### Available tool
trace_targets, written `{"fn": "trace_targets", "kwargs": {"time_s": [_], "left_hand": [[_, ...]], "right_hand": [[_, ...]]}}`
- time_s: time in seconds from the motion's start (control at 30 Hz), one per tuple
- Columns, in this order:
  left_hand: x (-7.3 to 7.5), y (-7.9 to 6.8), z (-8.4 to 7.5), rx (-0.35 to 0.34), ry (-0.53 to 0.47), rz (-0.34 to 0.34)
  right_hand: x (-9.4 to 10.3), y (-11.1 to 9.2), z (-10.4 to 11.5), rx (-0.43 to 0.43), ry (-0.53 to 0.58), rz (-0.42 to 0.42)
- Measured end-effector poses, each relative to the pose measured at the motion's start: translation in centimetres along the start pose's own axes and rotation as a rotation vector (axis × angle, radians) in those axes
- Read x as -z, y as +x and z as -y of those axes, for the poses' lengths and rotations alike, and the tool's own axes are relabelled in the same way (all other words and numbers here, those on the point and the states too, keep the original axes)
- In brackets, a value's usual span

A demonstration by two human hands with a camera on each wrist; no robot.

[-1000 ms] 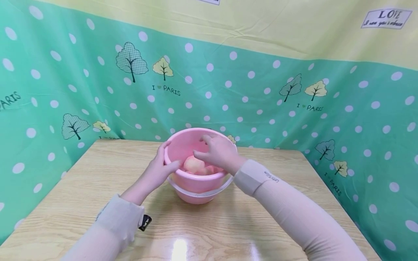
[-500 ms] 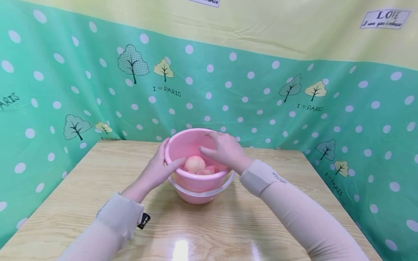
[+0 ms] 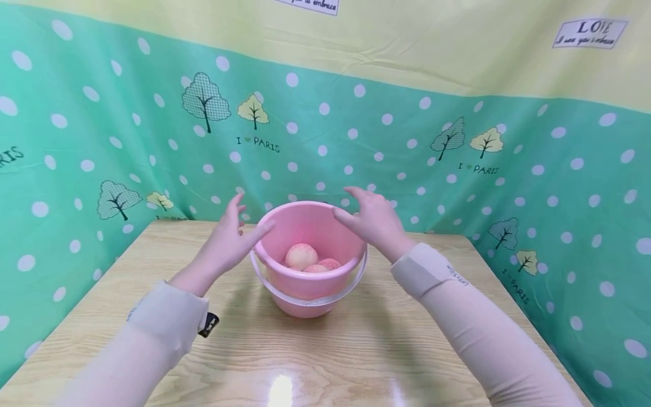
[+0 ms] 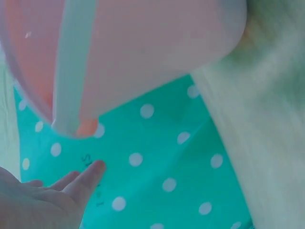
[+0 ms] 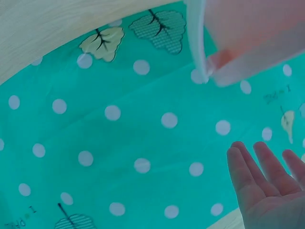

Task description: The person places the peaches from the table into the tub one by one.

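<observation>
A pink bucket [image 3: 300, 290] with a white handle [image 3: 312, 301] hanging down its near side stands upright on the table. Inside lie three round, peach-like fruits, pale yellow and pink: a whole-looking peach [image 3: 302, 256] at the left and two lower ones partly hidden by the rim. My left hand [image 3: 226, 240] is held off the bucket's left side, fingers spread and holding nothing. Over the right rim hovers my right hand [image 3: 376, 223], its fingers extended. Both wrist views show a gap between the bucket [image 4: 157, 47] and the fingers [image 5: 240, 171].
The bucket rests on a light wood-grain table [image 3: 305, 362], towards its far edge. A green and yellow curtain [image 3: 325, 141] with dots and printed trees hangs closely behind and at both sides.
My left hand has let go of the bucket's left rim and moved away leftward. My right hand has risen out of the bucket and shifted right. The fruits show more plainly.
</observation>
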State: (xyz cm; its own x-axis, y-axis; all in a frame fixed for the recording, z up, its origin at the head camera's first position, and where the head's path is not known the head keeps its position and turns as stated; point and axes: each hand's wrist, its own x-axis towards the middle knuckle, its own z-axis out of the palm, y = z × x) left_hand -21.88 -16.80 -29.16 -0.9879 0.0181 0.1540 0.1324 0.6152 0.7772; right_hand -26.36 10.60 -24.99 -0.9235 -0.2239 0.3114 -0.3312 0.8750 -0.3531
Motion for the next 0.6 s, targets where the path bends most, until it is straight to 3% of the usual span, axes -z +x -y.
{"fn": "trace_targets", "kwargs": {"time_s": [0.27, 0.6], "left_hand": [[3.1, 0.3, -1.3, -0.002, 0.019, -0.06], [4.6, -0.1, -1.5, -0.05, 0.105, -0.111]], "right_hand": [[1.9, -0.1, -1.6, -0.053, 0.041, -0.037], [3.5, -1.3, -4.2, -0.111, 0.071, -0.092]]}}
